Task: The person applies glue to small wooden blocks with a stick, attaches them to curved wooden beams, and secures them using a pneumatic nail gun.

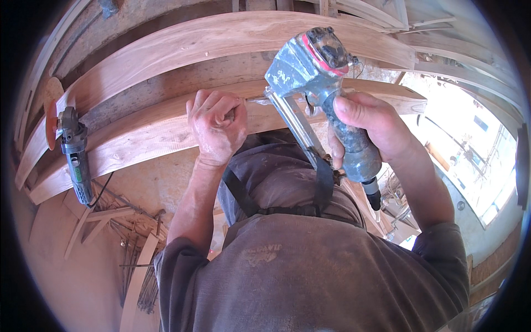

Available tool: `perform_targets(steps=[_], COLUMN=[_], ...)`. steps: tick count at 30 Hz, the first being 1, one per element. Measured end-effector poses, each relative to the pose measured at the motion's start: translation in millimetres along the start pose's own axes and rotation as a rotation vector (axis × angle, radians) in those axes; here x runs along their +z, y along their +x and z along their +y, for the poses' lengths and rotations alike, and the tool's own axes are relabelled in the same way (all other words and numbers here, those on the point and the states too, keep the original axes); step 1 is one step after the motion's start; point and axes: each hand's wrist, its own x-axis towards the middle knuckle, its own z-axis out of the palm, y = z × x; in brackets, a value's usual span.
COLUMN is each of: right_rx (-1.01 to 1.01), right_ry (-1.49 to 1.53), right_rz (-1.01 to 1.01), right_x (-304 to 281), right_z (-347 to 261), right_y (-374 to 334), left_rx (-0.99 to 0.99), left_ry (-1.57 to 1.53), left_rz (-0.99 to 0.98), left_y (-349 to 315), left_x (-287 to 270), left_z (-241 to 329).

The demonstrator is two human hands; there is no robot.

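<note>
My right hand (379, 119) is wrapped round the handle of a worn pneumatic nail gun (301, 66). The gun has a grey-blue head with a red ring, and its long magazine slants down toward my body. Its nose is just over the near wooden board (149, 130), but I cannot tell whether it touches the wood. Left of the gun, my left hand (217, 124) is closed with curled fingers at the same board. Whatever those fingers hold, if anything, is hidden.
Beyond the near board runs a wide curved plank (193, 44). An angle grinder (77, 149) with an orange disc rests over the boards' left end, its cord trailing down. Metal rods (146, 290) and wood offcuts lie at lower left. A bright opening (470, 138) is at right.
</note>
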Motion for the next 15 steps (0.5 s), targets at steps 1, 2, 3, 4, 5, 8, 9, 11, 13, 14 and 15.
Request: perform_targets(steps=[1, 2, 3, 4, 5, 8, 9, 11, 13, 14, 15], right_rx=[0.008, 0.012, 0.015, 0.017, 0.023, 0.032, 0.030, 0.033, 0.045, 0.033, 0.021], right_ry=[-0.006, -0.011, -0.016, -0.020, -0.016, -0.011, -0.012, -0.015, -0.023, -0.013, -0.002], right_rz=[0.011, 0.006, 0.000, -0.004, -0.005, -0.014, -0.016, -0.017, -0.014, 0.019, 0.052], right_x=[-0.1, -0.9, -2.3, -3.0, -3.3, -3.7, -3.7, -3.8, -4.6, -5.1, -5.8], right_z=[-1.0, -2.4, -3.9, -4.8, -5.4, -7.1, -7.1, -7.5, -9.0, -9.6, -10.0], right_y=[-0.2, -0.2, 0.2, 1.0, 1.7, 2.2, 1.9, 2.0, 1.9, 0.2, -3.0], left_rx=[-0.003, -0.007, -0.010, -0.018, -0.026, -0.039, -0.041, -0.030, -0.013, -0.003, 0.008], left_ry=[0.004, 0.009, 0.014, 0.023, 0.033, 0.054, 0.059, 0.046, 0.035, 0.031, 0.027], left_rz=[-0.002, -0.005, -0.007, -0.023, -0.039, -0.055, -0.055, -0.057, -0.054, -0.050, -0.046], left_y=[-0.5, -1.1, -1.5, -0.3, 2.0, 1.5, 0.3, -1.0, -1.1, -1.1, -0.9], left_x=[0.1, 0.4, 0.5, -0.9, -3.5, -1.7, -0.4, -0.1, -0.7, -1.2, -1.2], left_z=[-0.1, -0.2, 0.1, 1.5, 4.9, 6.3, 5.8, 3.0, 1.1, 0.8, 0.9])
